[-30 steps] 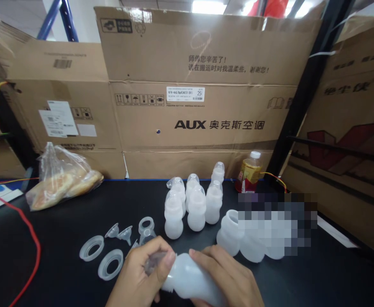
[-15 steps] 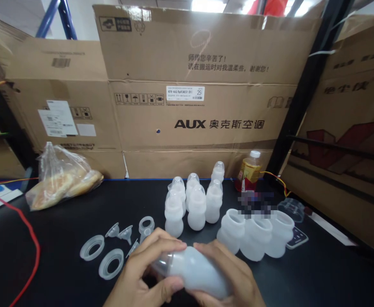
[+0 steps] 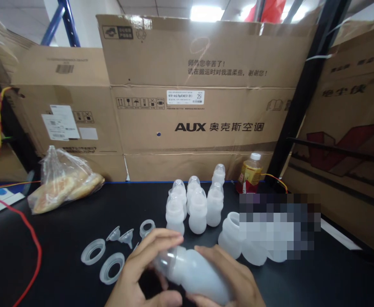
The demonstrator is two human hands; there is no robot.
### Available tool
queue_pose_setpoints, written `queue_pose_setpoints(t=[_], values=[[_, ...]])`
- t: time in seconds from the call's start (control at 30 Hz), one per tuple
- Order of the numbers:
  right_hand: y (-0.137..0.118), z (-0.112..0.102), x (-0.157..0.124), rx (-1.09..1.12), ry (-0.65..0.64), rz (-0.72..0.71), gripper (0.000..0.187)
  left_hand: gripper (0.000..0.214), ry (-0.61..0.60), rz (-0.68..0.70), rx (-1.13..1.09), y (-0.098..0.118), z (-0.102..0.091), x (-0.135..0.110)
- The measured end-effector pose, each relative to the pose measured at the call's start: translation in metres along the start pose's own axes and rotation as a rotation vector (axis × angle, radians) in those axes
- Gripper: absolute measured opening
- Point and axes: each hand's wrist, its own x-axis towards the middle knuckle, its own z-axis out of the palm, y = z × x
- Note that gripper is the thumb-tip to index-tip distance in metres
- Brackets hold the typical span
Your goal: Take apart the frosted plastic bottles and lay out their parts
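A frosted white baby bottle point(image 3: 206, 275) lies tilted in front of me, its clear domed cap point(image 3: 166, 261) pointing left. My right hand point(image 3: 230, 273) is wrapped round the bottle's body. Around the cap end, my left hand point(image 3: 145, 264) is loosened, with its fingers arched over the cap and its thumb apart, below the bottle. Left of that hand lie two ring collars point(image 3: 93, 251) point(image 3: 112, 268) and two clear nipples point(image 3: 126, 238). Another collar point(image 3: 147, 229) is just beyond my left fingers, partly hidden.
Several capped baby bottles point(image 3: 197, 213) stand behind my hands. Uncapped bottle bodies point(image 3: 231, 234) are at right, partly blurred by pixelation. A bag of bread point(image 3: 65, 187), a red cable point(image 3: 35, 251) and a drink bottle point(image 3: 250, 172) sit farther out. Cardboard point(image 3: 219, 145) walls the back.
My left thumb has come off the bottle and dropped down, and the left fingers have loosened, baring more of the cap and collar. My right hand keeps its hold. The view has tilted slightly up.
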Motion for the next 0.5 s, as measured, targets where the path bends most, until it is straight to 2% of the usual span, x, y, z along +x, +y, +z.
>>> queue_pose_setpoints(t=[0.07,0.13,0.27,0.4,0.5], values=[[0.000,-0.003,0.000,-0.021,-0.004,0.054,0.055,0.044,-0.063,0.063,0.029,-0.001,-0.002,0.001],[-0.003,-0.005,0.000,0.013,-0.027,0.079,0.057,0.036,-0.045,0.000,0.034,-0.002,-0.001,0.001],[-0.010,-0.003,-0.001,-0.069,-0.015,0.023,0.044,0.062,0.085,-0.229,0.031,0.000,0.009,-0.002],[-0.011,0.002,0.002,0.009,-0.030,-0.067,0.045,0.068,0.096,-0.242,0.153,0.004,0.015,-0.001],[-0.009,0.000,0.009,0.002,-0.028,-0.109,0.036,0.067,0.082,-0.257,0.181,0.004,0.014,0.000]])
